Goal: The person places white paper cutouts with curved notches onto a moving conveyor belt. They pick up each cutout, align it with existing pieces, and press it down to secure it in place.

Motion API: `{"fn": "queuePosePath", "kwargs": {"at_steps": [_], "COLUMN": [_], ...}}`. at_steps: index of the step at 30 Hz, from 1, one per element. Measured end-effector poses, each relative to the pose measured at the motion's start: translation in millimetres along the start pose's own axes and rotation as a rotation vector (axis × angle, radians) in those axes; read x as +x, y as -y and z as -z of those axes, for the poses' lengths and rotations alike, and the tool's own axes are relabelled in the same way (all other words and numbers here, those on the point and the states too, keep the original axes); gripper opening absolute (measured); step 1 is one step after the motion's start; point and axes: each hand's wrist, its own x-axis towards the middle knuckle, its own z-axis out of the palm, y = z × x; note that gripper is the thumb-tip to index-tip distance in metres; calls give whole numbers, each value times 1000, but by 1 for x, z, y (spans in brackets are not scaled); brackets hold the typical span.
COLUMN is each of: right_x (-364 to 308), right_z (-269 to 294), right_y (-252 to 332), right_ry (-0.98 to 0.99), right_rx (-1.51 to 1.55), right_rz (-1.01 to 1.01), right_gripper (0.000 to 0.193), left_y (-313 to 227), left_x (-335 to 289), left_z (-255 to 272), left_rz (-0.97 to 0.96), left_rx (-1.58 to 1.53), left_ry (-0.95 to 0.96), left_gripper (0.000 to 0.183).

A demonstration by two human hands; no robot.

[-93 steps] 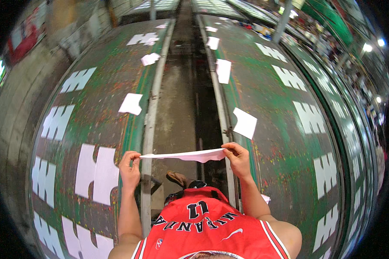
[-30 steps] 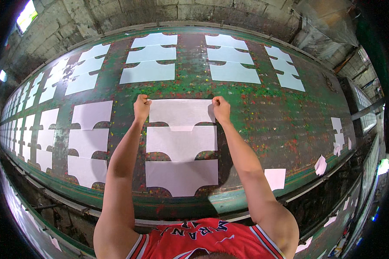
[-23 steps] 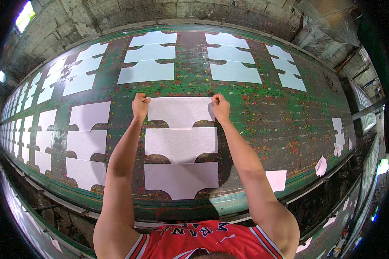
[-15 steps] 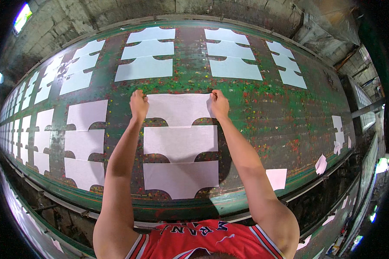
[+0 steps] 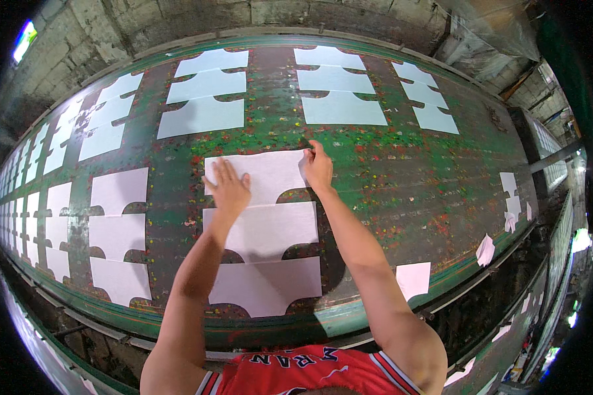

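Observation:
Three white cut fabric panels with curved notches lie in a column in front of me on the long green table. My left hand (image 5: 232, 187) rests flat with spread fingers on the left part of the farthest fabric panel (image 5: 270, 172). At that panel's far right corner, my right hand (image 5: 317, 168) is closed, its fingertips curled at the edge. Nearer to me lie the middle fabric panel (image 5: 263, 227) and the nearest fabric panel (image 5: 267, 286), both spread out with slight shadow over them.
More columns of white panels lie to the left (image 5: 118, 234) and along the far side (image 5: 207, 85). The paint-speckled table (image 5: 375, 197) runs across the view. Loose white pieces (image 5: 414, 280) lie near its front right edge. A block wall (image 5: 178, 23) stands behind.
My left hand has let go of the far left corner and moved inward onto the panel, palm down. The right hand stays at its corner. The view has shifted slightly.

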Motion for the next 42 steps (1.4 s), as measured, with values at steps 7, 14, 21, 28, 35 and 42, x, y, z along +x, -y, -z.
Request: {"fn": "queuePosePath", "kwargs": {"at_steps": [7, 14, 21, 28, 35, 42], "right_x": [6, -42, -203, -351, -385, -421], "right_z": [1, 57, 170, 217, 234, 233], "right_y": [25, 25, -23, 3, 66, 116], "right_ry": [-36, 19, 92, 329, 257, 309], "right_rx": [134, 271, 425, 333, 213, 70], "right_rz": [-41, -25, -411, -393, -239, -23], "right_gripper": [39, 37, 25, 32, 25, 19], "left_y": [-137, -124, 86, 175, 143, 80], "left_x": [9, 16, 20, -112, -251, -304], "left_z": [5, 8, 31, 59, 62, 84], "left_rz": [-351, -481, 85, 93, -49, -326], "left_rx": [-29, -117, -80, -285, -662, -800], "left_ry": [203, 214, 155, -18, -123, -105], "left_gripper": [83, 76, 71, 73, 48, 38]}}
